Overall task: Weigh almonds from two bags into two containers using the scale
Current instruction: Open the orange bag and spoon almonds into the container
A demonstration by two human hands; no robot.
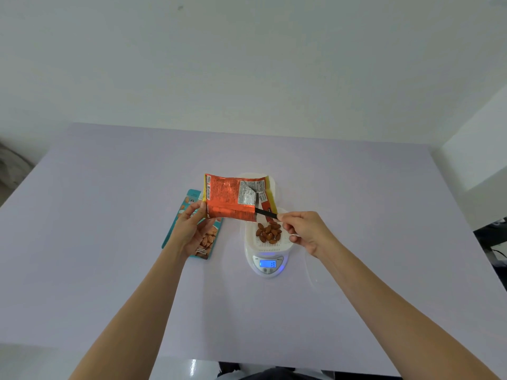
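Both hands are clamped on an orange foil bag (230, 198), which hangs above the far end of a scale (267, 270) on a pale lilac table (109, 215). The left hand (189, 229) grips the bag's left edge, thumb on its crinkled printed face. The right hand (304, 233) pinches the end of a narrow black strip (264, 213) running from the bag's lower right corner, where the opening is hard to make out.

Under that corner a white container (270, 246) with a finely perforated wall sits on the scale's platform and holds a small heap of glossy brown almonds (269, 232). The oval white scale has a lit blue display (268, 263) that appears to read 18, though the digits are blurred.

A flat teal bag (207, 242) printed with almonds lies on the table to the left of the scale. Much of it is hidden under the left hand and the orange bag.

Behind the orange bag, a pale rounded shape (251, 174) shows only at its far rim and cannot be identified. Both forearms are cut off at the near edge of the frame.
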